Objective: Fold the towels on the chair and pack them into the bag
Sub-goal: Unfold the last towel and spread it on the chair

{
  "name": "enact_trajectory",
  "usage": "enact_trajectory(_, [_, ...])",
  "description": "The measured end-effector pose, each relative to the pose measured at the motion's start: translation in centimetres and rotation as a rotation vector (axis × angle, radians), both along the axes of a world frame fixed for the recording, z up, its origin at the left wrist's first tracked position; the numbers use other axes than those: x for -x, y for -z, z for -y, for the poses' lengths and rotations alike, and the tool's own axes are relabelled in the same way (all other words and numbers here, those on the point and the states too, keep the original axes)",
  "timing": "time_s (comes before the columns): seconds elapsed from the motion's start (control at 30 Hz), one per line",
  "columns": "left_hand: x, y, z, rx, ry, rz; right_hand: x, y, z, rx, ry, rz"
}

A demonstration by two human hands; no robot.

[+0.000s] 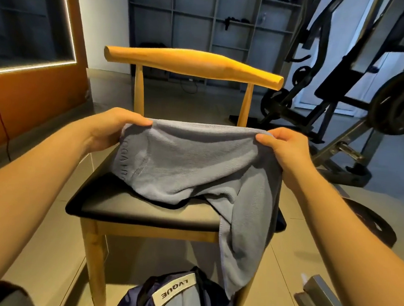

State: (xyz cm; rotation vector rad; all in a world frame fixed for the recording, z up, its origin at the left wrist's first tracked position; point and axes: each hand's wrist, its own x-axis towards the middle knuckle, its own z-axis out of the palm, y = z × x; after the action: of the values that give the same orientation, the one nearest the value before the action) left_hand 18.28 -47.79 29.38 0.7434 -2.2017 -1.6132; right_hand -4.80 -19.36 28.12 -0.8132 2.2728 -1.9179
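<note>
Head view: left hand (115,127) and right hand (282,147) pinch towel (185,161) corners, spread; folding step; next, bring corners together; bag (173,299) below.

Before the chair (194,63), your backpack (173,301) runs off the bottom edge; the towel (195,162) hides the top of its right front leg.

Chair seat (123,207) bare toward 7 o'clock; towel (195,164) overhangs its 5 o'clock edge above the bag (139,303); backrest rail (194,63) bars 12 o'clock, weight machine (401,102) 2 o'clock.
</note>
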Motion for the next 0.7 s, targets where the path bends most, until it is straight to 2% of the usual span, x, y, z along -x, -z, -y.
enact_trajectory(0.1, [-1.0, 1.0, 1.3, -0.152, -0.138, -0.125, 0.3, 0.2, 0.4, 0.019, -0.002, 0.055])
enact_trajectory(0.27, [-0.5, 2.7, 2.5, -0.337, -0.35, -0.309, 0.5, 0.4, 0.4, -0.043, -0.177, 0.177])
enact_trajectory(0.4, [0.3, 3.1, 4.6, -0.399, -0.548, -0.429, 0.8, 0.4, -1.0, -0.257, -0.38, 0.216])
enact_trajectory(0.53, [0.2, 3.7, 6.3, -0.526, -0.741, -0.468, 1.8, 1.5, -2.9, -0.586, -0.578, 0.335])
enact_trajectory(0.6, [0.2, 3.9, 6.7, -0.565, -0.799, -0.461, 2.2, 2.0, -3.0, -0.598, -0.485, 0.369])
enact_trajectory(0.7, [1.0, 3.0, 6.2, -0.622, -0.764, -0.488, 1.9, 1.0, -0.5, -0.447, -0.212, 0.347])
